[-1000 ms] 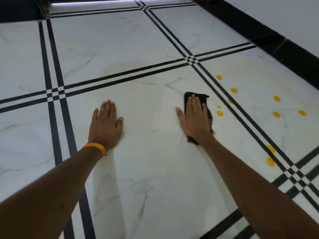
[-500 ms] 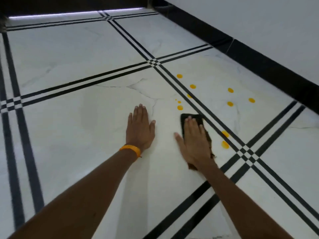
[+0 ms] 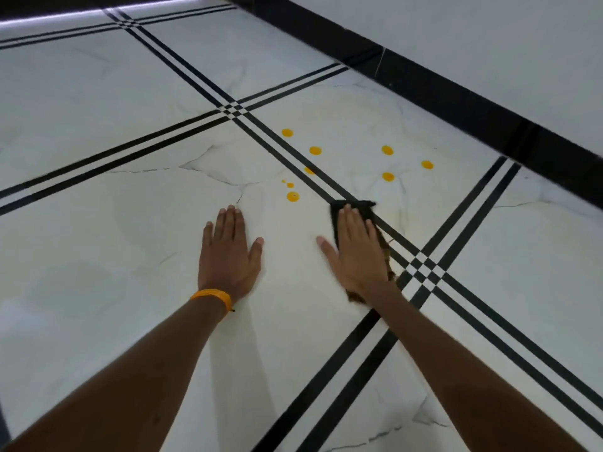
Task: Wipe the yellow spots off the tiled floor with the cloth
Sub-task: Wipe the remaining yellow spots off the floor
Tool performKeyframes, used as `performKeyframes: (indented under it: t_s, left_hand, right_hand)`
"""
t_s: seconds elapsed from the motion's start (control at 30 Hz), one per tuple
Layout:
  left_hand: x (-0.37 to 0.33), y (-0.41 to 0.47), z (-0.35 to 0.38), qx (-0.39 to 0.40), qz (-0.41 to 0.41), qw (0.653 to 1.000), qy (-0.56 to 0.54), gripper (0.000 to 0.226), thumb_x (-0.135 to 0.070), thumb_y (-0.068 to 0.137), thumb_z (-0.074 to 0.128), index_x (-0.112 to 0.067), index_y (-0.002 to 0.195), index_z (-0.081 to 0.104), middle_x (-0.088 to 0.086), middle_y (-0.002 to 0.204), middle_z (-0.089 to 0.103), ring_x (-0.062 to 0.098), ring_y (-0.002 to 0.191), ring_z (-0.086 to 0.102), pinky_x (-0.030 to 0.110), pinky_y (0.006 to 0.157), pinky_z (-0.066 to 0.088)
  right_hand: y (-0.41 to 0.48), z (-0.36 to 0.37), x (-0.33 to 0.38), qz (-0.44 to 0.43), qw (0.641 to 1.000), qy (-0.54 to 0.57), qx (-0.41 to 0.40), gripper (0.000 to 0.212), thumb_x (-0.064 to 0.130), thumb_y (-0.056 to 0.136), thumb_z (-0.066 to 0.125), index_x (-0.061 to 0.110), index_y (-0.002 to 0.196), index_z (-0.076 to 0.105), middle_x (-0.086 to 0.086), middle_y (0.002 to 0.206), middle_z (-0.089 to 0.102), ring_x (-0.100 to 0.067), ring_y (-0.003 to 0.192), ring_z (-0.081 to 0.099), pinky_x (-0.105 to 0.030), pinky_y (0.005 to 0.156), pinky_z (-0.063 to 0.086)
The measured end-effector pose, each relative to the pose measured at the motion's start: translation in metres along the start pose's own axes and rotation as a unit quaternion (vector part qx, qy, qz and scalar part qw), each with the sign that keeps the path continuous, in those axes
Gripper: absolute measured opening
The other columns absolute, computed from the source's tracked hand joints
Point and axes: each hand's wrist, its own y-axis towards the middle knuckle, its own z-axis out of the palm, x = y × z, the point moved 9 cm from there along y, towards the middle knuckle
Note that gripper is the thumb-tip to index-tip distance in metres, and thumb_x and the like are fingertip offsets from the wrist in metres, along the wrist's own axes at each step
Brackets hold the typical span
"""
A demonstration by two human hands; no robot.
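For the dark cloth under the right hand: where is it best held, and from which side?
The cloth lies flat on the tiled floor, pinned by the right hand. Probably best to keep the palm on top, pressing from above; to lift it, pinch the exposed far edge beyond the fingertips, the only clearly free part.

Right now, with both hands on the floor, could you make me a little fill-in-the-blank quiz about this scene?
1. The dark cloth lies under the ____ hand.
2. The left hand rests flat on the floor, and its wrist wears an ____ wristband.
3. The spots still on the tiled floor are ____ in colour.

Missing words: right; orange; yellow
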Motion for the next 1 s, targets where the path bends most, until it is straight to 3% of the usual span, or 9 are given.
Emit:
performKeyframes:
  t_s: [0.13, 0.33, 0.4, 0.53, 0.63, 0.7, 0.77, 0.83, 1.0]
  left_hand:
    - [0.001, 0.001, 0.0, -0.006, 0.004, 1.0, -0.003, 0.077, -0.05, 0.095, 0.018, -0.003, 0.156, 0.015, 0.012, 0.165, 0.015, 0.025, 0.153, 0.011, 0.046, 0.124, 0.011]
    - [-0.002, 0.002, 0.0, -0.014, 0.004, 1.0, 0.012, 0.075, -0.048, 0.096, 0.015, -0.003, 0.156, 0.016, 0.012, 0.164, 0.016, 0.025, 0.153, 0.012, 0.045, 0.124, 0.011]
    - [-0.002, 0.003, -0.001, -0.012, 0.007, 1.0, 0.003, 0.074, -0.047, 0.096, 0.016, -0.004, 0.156, 0.015, 0.011, 0.165, 0.015, 0.024, 0.153, 0.011, 0.044, 0.124, 0.009]
    - [-0.002, 0.001, -0.006, -0.007, -0.008, 1.0, -0.004, 0.072, -0.044, 0.095, 0.026, -0.003, 0.154, 0.024, 0.014, 0.161, 0.026, 0.029, 0.15, 0.022, 0.045, 0.123, 0.017]
    - [0.0, 0.017, -0.019, 0.005, 0.027, 0.999, 0.019, 0.064, -0.041, 0.09, 0.031, 0.0, 0.137, 0.048, 0.018, 0.136, 0.054, 0.036, 0.122, 0.05, 0.046, 0.101, 0.043]
    - [0.018, 0.047, -0.03, 0.007, 0.023, 0.999, 0.027, 0.062, -0.041, 0.086, 0.029, -0.002, 0.128, 0.053, 0.018, 0.125, 0.058, 0.039, 0.11, 0.053, 0.046, 0.089, 0.045]
    - [0.044, 0.075, -0.039, -0.007, -0.013, 1.0, 0.026, 0.067, -0.043, 0.091, 0.031, 0.0, 0.141, 0.042, 0.022, 0.143, 0.047, 0.04, 0.131, 0.043, 0.05, 0.103, 0.039]
    - [0.065, 0.093, -0.03, 0.007, -0.045, 0.998, 0.033, 0.069, -0.044, 0.099, 0.031, -0.003, 0.154, 0.023, 0.016, 0.162, 0.022, 0.034, 0.15, 0.017, 0.051, 0.12, 0.018]
    - [0.075, 0.098, -0.012, -0.001, -0.037, 0.998, 0.05, 0.069, -0.046, 0.101, 0.024, -0.008, 0.157, 0.012, 0.008, 0.166, 0.011, 0.027, 0.153, 0.006, 0.05, 0.123, 0.007]
  right_hand:
    - [-0.055, 0.002, -0.012, -0.091, 0.996, 0.001, 0.026, 0.091, 0.072, 0.094, -0.008, 0.011, 0.162, 0.003, -0.002, 0.169, -0.005, -0.015, 0.157, -0.005, -0.039, 0.128, 0.0]
    - [0.029, -0.019, -0.105, 0.182, 0.982, 0.042, -0.033, 0.097, 0.073, 0.093, -0.001, 0.003, 0.161, 0.004, -0.013, 0.17, 0.004, -0.024, 0.157, 0.002, -0.046, 0.127, 0.001]
    - [0.039, -0.016, -0.06, 0.141, 0.989, 0.043, -0.027, 0.1, 0.072, 0.091, -0.008, 0.001, 0.16, 0.005, -0.015, 0.17, 0.005, -0.025, 0.157, 0.003, -0.046, 0.127, 0.002]
    - [-0.02, 0.006, 0.026, -0.059, 0.997, 0.038, 0.012, 0.094, 0.073, 0.092, -0.012, 0.01, 0.161, -0.001, -0.004, 0.169, -0.005, -0.016, 0.157, -0.005, -0.04, 0.127, -0.002]
    - [-0.014, 0.003, 0.011, -0.026, 0.999, 0.036, -0.014, 0.092, 0.073, 0.093, -0.009, 0.013, 0.162, -0.003, -0.003, 0.17, -0.003, -0.015, 0.157, -0.005, -0.039, 0.127, -0.003]
    - [0.007, 0.003, 0.006, 0.004, 0.999, 0.029, -0.022, 0.093, 0.073, 0.093, -0.006, 0.011, 0.162, 0.0, -0.005, 0.171, 0.0, -0.017, 0.157, -0.002, -0.04, 0.128, -0.001]
    - [0.03, 0.001, 0.007, 0.029, 0.998, 0.029, -0.041, 0.095, 0.073, 0.093, -0.003, 0.008, 0.162, 0.004, -0.007, 0.171, 0.005, -0.019, 0.157, 0.001, -0.042, 0.128, 0.002]
    - [0.057, -0.001, 0.011, 0.04, 0.997, 0.035, -0.05, 0.098, 0.074, 0.092, -0.002, 0.005, 0.161, 0.006, -0.008, 0.17, 0.008, -0.02, 0.157, 0.004, -0.043, 0.127, 0.003]
    - [0.133, 0.0, 0.037, 0.073, 0.996, 0.041, -0.042, 0.105, 0.077, 0.087, -0.006, 0.002, 0.16, 0.008, -0.014, 0.17, 0.01, -0.024, 0.157, 0.006, -0.045, 0.127, 0.002]
